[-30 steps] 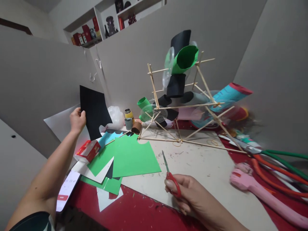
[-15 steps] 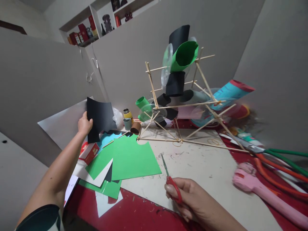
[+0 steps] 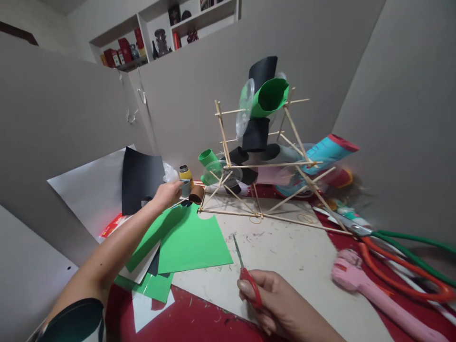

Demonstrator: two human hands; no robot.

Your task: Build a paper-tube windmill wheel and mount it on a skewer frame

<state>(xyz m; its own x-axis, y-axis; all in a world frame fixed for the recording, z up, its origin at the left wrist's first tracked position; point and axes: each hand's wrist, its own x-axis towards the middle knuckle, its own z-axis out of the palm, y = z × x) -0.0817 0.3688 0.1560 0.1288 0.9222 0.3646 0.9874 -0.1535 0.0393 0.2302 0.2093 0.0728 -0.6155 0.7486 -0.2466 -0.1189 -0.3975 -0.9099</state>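
Observation:
My left hand reaches over the table with bent fingers, its fingertips at a small grey cup; the grip is partly hidden. Just behind that cup stands a yellow bottle, and a brown paper ring lies beside it. In my right hand are small scissors with red handles, their blades together and pointing away. Green sheets lie between my hands. A black sheet leans upright behind my left forearm, against a larger white sheet.
A wooden stick frame carries green and black paper tubes on clear discs. To the right lie a pink tool and large scissors with orange and green handles. A red-and-white box sits at left.
My left hand has let go of the black sheet and moved right to the grey cup. The black sheet stays leaning. My right hand still holds the scissors; the view has shifted slightly.

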